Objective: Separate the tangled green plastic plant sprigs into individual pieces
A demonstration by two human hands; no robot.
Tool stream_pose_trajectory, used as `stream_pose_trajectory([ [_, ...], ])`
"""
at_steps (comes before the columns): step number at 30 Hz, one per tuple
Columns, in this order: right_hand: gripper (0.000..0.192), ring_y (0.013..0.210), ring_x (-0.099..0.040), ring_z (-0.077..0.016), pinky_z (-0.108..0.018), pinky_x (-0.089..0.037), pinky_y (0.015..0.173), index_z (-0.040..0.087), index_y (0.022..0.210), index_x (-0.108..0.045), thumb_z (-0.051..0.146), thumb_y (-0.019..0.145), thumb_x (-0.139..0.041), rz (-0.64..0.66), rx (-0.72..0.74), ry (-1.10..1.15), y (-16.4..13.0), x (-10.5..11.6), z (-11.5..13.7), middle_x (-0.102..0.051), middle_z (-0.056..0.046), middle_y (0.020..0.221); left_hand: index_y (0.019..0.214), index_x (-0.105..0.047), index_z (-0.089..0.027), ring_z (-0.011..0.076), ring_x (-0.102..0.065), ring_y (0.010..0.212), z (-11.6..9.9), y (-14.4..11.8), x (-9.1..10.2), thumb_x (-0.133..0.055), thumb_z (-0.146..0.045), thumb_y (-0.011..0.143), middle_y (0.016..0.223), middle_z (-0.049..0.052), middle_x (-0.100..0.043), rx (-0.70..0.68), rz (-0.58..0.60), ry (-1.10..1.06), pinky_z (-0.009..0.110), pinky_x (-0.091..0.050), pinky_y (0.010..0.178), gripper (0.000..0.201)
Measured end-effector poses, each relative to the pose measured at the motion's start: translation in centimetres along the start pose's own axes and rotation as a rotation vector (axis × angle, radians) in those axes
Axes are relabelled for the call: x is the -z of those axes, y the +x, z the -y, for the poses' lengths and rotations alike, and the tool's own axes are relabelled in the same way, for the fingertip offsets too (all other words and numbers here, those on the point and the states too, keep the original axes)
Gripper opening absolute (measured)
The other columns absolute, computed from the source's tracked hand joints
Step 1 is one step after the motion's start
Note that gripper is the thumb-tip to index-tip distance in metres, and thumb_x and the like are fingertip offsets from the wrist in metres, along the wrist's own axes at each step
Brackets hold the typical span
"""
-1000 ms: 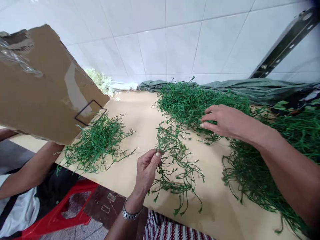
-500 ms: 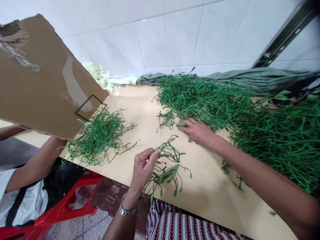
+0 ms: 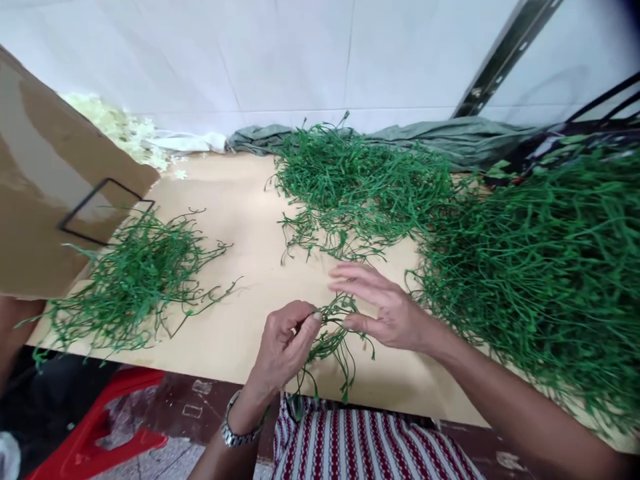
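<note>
Clock centred on the held sprigs, 12 toward the wall. Left hand (image 3: 287, 340), metal watch (image 3: 237, 427) on the wrist: thumb and fingertips pinched together on a small bunch of green sprigs (image 3: 337, 343), stems in the pinch, tips fanning toward 3 and 5 over the table (image 3: 240, 200) near its front edge. Right hand (image 3: 385, 310) at 2: spread, fingers extended, thumb apart, right by the fanned tips; no grip seen, can't tell if the thumb touches.

Further out: loose green heap (image 3: 365, 177) at 12, bigger dense green pile (image 3: 545, 267) around 3, smaller green pile (image 3: 135, 280) between 9 and 10. Brown cardboard (image 3: 55, 173) tilts at 10, pale flowers (image 3: 120, 130) behind it. Grey-green cloth (image 3: 445, 143) bunched along the wall, 11 to 1. Red stool (image 3: 105, 417) at 8; someone else's arm (image 3: 13, 340) at 9, partly cut off.
</note>
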State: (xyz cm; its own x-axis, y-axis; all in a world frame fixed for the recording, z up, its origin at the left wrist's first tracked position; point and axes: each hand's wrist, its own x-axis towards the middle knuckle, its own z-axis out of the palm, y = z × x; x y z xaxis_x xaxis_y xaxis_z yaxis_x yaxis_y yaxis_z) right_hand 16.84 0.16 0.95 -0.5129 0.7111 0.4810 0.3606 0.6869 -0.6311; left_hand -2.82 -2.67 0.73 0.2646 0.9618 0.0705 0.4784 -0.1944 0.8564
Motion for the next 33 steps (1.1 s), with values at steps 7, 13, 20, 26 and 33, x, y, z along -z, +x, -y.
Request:
stream_pose_trajectory([
  [7, 0.016, 0.094, -0.056, -0.0190, -0.040, -0.043, 0.086, 0.016, 0.095, -0.059, 0.024, 0.084, -0.051, -0.047, -0.051, 0.057, -2.5, -1.3, -0.2, -0.065, -0.007, 0.088, 0.106, -0.055, -0.015, 0.0202, -0.049, 0.095, -0.7, 0.0, -1.4, -0.050, -0.020, 0.081, 0.101, 0.011, -0.053, -0.277, -0.108, 0.205, 0.033, -0.041, 0.079, 0.026],
  [13, 0.012, 0.081, -0.053, -0.0177, -0.035, -0.042, 0.076, 0.015, 0.091, -0.057, 0.020, 0.085, -0.048, 0.013, -0.135, 0.015, -3.7, -1.5, 0.6, -0.061, -0.007, 0.082, 0.081, -0.056, -0.014, 0.0113, -0.050, 0.063, -1.4, 0.8, -2.5, -0.045, -0.010, 0.082, 0.066, 0.001, -0.056, -0.379, 0.063, 0.218, 0.023, -0.040, 0.060, 0.011],
  [20, 0.014, 0.073, -0.047, -0.0173, -0.031, -0.037, 0.068, 0.012, 0.090, -0.056, 0.018, 0.085, -0.044, 0.008, -0.141, -0.223, -4.8, -1.3, 1.0, -0.057, -0.007, 0.076, 0.076, -0.053, -0.014, 0.0076, -0.042, 0.051, -1.6, 0.7, -3.4, -0.041, -0.009, 0.080, 0.059, -0.002, -0.051, -0.297, 0.179, 0.201, 0.020, -0.033, 0.050, 0.014],
  [26, 0.018, 0.065, -0.042, -0.0157, -0.029, -0.032, 0.063, 0.014, 0.074, -0.055, 0.009, 0.083, -0.040, 0.229, -0.058, -0.404, -5.0, 0.2, 1.3, -0.053, -0.004, 0.066, 0.057, -0.046, -0.015, 0.0075, -0.029, 0.043, -2.0, 1.4, -2.8, -0.038, -0.005, 0.072, 0.046, -0.004, -0.039, -0.433, 0.397, 0.404, 0.023, -0.023, 0.044, 0.020],
  [33, 0.019, 0.063, -0.045, -0.0152, -0.031, -0.030, 0.067, 0.016, 0.068, -0.058, 0.011, 0.083, -0.048, 0.659, 0.018, -0.379, -4.6, 0.9, 1.8, -0.058, -0.002, 0.064, 0.060, -0.052, -0.015, 0.0097, -0.036, 0.041, -2.7, 2.1, -2.6, -0.039, -0.003, 0.060, 0.047, 0.000, -0.052, -0.672, 0.795, 0.680, 0.026, -0.024, 0.044, 0.018],
])
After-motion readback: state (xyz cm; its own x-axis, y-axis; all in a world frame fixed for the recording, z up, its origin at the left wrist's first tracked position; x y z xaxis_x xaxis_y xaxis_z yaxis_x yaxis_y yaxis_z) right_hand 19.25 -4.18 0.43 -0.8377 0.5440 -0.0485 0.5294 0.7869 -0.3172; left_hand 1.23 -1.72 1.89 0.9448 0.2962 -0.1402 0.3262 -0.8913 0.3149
